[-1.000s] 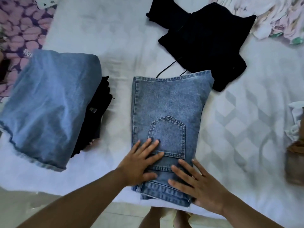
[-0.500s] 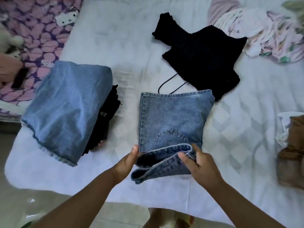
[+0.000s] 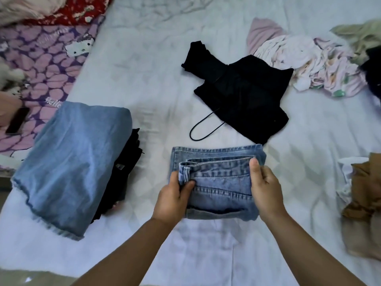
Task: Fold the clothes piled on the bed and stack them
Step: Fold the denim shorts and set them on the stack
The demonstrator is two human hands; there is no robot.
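Two bare hands grip a pair of folded blue jeans (image 3: 218, 182) at the near centre of a white bed (image 3: 309, 141): the left hand (image 3: 173, 199) pinches the doubled-over waistband edge at 9 o'clock of the bundle, thumb on top, and the right hand (image 3: 266, 190) clasps the 3 o'clock edge, its fingers hidden beneath the denim. Bare sheet lies open between the jeans and the bed's near edge at 6 o'clock. At 9 o'clock a folded light denim garment (image 3: 70, 162) tops a stack of dark clothes (image 3: 123, 172), mostly covered. At 12 o'clock, just beyond the jeans, a black top (image 3: 243, 96) lies spread, its thin strap looping toward them. At 3 o'clock a brown garment (image 3: 365, 203) is cut off by the frame. Farther, at 1 to 2 o'clock, pale crumpled clothes (image 3: 321, 69) sprawl unfolded; at 10 o'clock, a purple patterned blanket (image 3: 41, 65).
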